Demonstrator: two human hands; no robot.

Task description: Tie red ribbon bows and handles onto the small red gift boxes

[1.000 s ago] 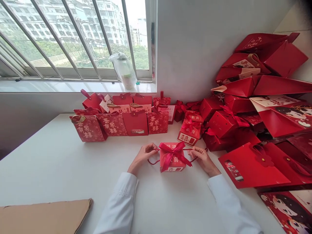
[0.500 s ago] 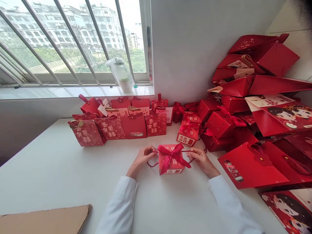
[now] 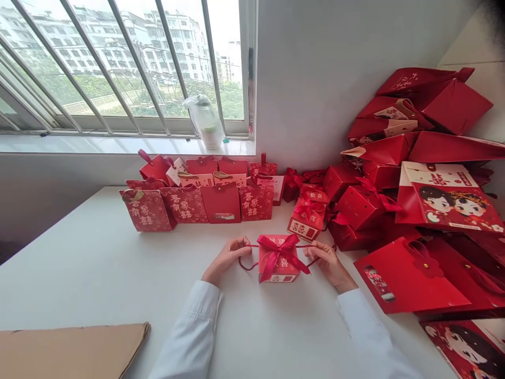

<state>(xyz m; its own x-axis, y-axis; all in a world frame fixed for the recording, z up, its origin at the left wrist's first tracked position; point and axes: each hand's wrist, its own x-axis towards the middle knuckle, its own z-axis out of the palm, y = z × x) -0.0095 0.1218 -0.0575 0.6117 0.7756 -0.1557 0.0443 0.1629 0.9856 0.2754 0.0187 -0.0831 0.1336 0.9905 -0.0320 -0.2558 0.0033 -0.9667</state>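
A small red gift box (image 3: 282,271) stands on the white table in front of me, topped with a shiny red ribbon bow (image 3: 279,252). Dark red twisted cords come out of its two sides. On the left side, my left hand (image 3: 229,256) pinches the cord loop (image 3: 248,266) between thumb and fingers. My right hand (image 3: 326,262) does the same with the cord (image 3: 304,246) on the other side. Both cords are stretched outward from the box. Just behind stands a similar red box (image 3: 307,213) with a bow.
Several upright red gift bags (image 3: 183,204) line the table's back edge by the wall. A large heap of red boxes and bags (image 3: 363,205) fills the right side. A cardboard sheet (image 3: 74,350) lies front left. On the windowsill stands a plastic-wrapped cup (image 3: 207,123).
The view has shifted slightly, moving the background a little to the right. Both hands keep their pinch on the cords, and the box stays in place.
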